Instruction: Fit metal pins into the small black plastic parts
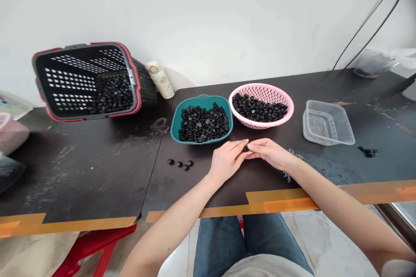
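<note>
My left hand (228, 157) and my right hand (264, 152) meet over the dark table, fingertips pinched together around a small round black cap (246, 149). Both hands are closed on it, and the fingers partly hide it. Just beyond them stands a teal basin (174, 127) filled with black disc-like parts that have small holes. To its right a pink colander (289, 106) holds many black ring-shaped or cup-shaped parts. Left of my left hand, several black caps (185, 167) lie loose on the table. Partly under my right forearm is a pile of small grey metal pieces (287, 175).
A clear plastic tub (334, 138) with small metal pieces stands at right, near a little heap of black bits (368, 152). A large black basket (138, 91) with red trim lies tipped at left beside a white bottle (160, 80). Orange tape (282, 199) lines the table's front edge.
</note>
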Demonstrator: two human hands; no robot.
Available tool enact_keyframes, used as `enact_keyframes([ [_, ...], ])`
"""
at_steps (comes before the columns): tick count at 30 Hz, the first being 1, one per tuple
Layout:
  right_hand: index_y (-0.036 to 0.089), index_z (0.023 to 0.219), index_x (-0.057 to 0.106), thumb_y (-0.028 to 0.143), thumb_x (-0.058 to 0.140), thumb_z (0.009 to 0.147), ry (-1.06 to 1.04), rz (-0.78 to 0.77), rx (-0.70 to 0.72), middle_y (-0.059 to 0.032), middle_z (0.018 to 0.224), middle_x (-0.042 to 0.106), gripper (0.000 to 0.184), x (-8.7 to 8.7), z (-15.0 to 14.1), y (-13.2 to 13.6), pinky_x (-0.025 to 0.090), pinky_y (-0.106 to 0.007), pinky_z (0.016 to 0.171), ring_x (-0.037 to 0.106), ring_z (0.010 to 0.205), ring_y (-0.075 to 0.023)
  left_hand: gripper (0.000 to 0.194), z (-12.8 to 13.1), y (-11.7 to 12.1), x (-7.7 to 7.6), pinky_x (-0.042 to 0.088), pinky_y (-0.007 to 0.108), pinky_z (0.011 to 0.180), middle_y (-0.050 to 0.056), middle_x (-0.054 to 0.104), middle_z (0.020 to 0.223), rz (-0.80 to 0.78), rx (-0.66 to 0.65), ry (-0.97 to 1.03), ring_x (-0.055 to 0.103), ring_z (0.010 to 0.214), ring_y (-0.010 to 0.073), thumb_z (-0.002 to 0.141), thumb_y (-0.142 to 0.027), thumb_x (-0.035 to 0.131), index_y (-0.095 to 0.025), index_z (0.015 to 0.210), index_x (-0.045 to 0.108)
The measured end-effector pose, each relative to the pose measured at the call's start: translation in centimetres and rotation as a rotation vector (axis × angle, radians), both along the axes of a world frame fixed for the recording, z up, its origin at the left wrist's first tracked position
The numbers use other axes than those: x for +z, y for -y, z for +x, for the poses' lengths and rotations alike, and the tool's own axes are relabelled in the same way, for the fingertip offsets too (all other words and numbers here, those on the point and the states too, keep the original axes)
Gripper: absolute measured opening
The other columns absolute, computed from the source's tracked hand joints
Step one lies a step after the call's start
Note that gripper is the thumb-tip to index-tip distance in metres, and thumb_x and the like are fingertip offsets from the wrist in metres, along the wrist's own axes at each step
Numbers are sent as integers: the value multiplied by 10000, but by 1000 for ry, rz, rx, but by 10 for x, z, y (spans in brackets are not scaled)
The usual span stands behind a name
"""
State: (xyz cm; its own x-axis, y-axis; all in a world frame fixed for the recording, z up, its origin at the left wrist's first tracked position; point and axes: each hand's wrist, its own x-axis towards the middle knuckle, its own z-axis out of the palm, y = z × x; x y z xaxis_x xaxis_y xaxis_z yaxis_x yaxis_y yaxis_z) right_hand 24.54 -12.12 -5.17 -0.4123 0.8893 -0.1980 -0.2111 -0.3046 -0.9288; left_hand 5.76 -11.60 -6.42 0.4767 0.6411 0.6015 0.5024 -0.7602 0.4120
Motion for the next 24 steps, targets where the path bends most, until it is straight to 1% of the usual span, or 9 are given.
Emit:
enact_keyframes([
  [5, 182, 912, 762, 401, 716, 775, 67, 62, -1, -52, 808, 725, 262, 1, 0, 0, 516, -373, 880, 667, 827, -182, 305, 0, 0, -1, 545, 315, 788, 53, 699, 1087, 24, 22, 32, 651, 895, 178, 884, -290, 572, -188, 1165, 628],
  [8, 183, 925, 760, 410, 723, 762, 115, 82, 23, -55, 820, 729, 281, 3, 3, -1, 513, -380, 871, 668, 821, -187, 307, 0, 0, -1, 548, 313, 780, 54, 703, 1076, 31, 29, 35, 656, 890, 179, 882, -290, 574, -194, 1169, 630],
  [13, 180, 930, 756, 434, 705, 770, 131, 109, 73, -54, 841, 729, 304, 1, 6, -3, 501, -392, 880, 666, 807, -185, 307, 1, 0, -3, 547, 304, 773, 47, 707, 1067, 49, 29, 26, 656, 880, 175, 875, -276, 583, -197, 1168, 631],
  [16, 179, 963, 747, 461, 679, 783, 160, 177, 88, -58, 890, 727, 341, 1, 5, -4, 491, -394, 885, 659, 839, -196, 305, 0, 0, -4, 542, 293, 771, 39, 708, 1067, 79, 45, 15, 655, 877, 166, 871, -270, 592, -194, 1164, 630],
  [19, 173, 980, 741, 469, 672, 784, 208, 243, 95, -63, 935, 726, 361, 2, 3, -3, 469, -400, 917, 643, 914, -222, 302, 0, -1, -6, 538, 284, 768, 37, 709, 1067, 113, 53, -15, 659, 869, 158, 880, -284, 581, -195, 1165, 628],
  [21, 175, 957, 745, 470, 683, 774, 205, 242, 84, -60, 933, 727, 352, 1, 2, -3, 457, -396, 935, 637, 943, -232, 303, -1, -1, -7, 537, 283, 768, 38, 711, 1064, 134, 57, -34, 662, 868, 157, 887, -290, 572, -191, 1168, 625],
  [24, 174, 912, 745, 456, 712, 751, 151, 162, 50, -56, 886, 727, 327, -4, 1, -2, 466, -391, 910, 645, 907, -227, 297, -1, -1, -7, 537, 283, 765, 35, 714, 1061, 159, 54, -47, 663, 859, 154, 892, -286, 566, -189, 1167, 624],
])
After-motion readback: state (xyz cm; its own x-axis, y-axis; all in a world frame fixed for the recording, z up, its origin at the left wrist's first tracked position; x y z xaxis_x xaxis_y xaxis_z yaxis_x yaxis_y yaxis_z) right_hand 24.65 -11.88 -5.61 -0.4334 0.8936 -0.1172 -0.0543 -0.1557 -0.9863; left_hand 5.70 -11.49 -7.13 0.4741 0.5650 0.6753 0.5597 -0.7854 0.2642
